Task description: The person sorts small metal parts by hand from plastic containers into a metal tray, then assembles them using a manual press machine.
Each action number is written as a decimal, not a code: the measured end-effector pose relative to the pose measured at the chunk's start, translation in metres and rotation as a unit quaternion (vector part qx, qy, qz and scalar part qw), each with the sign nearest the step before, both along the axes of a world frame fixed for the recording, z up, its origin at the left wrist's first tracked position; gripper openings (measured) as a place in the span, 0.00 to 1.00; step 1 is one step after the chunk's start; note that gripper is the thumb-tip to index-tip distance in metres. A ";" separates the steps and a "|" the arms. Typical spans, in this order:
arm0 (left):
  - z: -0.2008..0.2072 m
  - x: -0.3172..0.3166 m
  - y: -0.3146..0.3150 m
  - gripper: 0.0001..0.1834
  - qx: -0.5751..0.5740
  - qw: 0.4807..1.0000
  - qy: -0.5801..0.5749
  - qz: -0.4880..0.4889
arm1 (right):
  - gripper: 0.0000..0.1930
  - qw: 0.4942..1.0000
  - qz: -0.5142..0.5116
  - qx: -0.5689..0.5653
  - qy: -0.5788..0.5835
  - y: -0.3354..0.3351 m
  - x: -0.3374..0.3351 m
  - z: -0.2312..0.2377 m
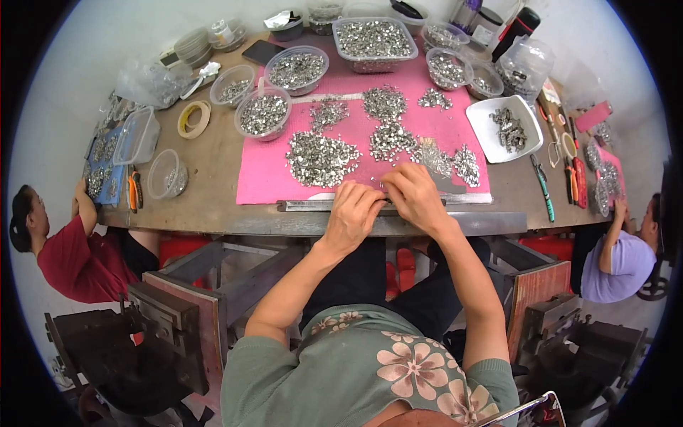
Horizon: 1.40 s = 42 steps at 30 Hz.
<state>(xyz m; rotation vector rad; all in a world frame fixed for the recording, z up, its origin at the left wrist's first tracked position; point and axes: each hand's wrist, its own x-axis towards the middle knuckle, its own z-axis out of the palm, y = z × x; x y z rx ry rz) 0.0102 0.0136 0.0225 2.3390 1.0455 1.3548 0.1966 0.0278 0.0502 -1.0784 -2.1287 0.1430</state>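
The head camera view showed the left hand (353, 212) at the centre, its thumb and fingers bent and bunched low over a narrow grey metal bar (299, 206). The right hand (415, 199), just beside it, pointed its curled fingers down to the same spot. The fingertips were so close together that I could not tell whether either hand had hold of anything.

Small, flat, shiny silver metal pieces (321, 158) lay heaped at the centre of a pink, textured mat (260, 171); to their right, thinner silver slivers (432, 158) formed a spiky pile. A smooth white square dish with rounded corners (485, 128) held darker metal bits, right of centre.

The crinkled clear plastic bags (153, 82) at upper left blurred their contents. Glasses (552, 396) at lower right were cut off by the lower edge, and the hands of the person in a dark red shirt (89, 256), far left, were hard to make out.
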 end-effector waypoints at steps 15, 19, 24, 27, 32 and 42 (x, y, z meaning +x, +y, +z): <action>-0.002 0.000 0.002 0.08 0.020 0.998 -0.060 -0.004 | 0.03 0.998 -0.008 -0.012 -0.059 0.049 -0.024 -0.015; 0.006 -0.014 0.019 0.05 -0.009 0.999 -0.008 0.045 | 0.03 0.997 -0.003 -0.018 -0.074 0.041 -0.017 -0.012; 0.011 -0.026 0.050 0.04 -0.028 0.983 0.121 0.135 | 0.03 0.996 0.019 -0.043 -0.081 0.041 -0.012 -0.008; 0.010 -0.026 0.053 0.05 -0.028 0.979 0.151 0.136 | 0.04 0.995 0.022 -0.040 -0.093 0.040 -0.009 -0.007; 0.011 -0.024 0.055 0.05 -0.023 0.977 0.162 0.139 | 0.05 0.995 -0.004 -0.025 -0.099 0.038 -0.008 -0.007; 0.010 -0.031 0.060 0.04 -0.082 0.983 0.145 0.081 | 0.06 0.989 -0.029 -0.132 0.054 -0.032 0.027 0.003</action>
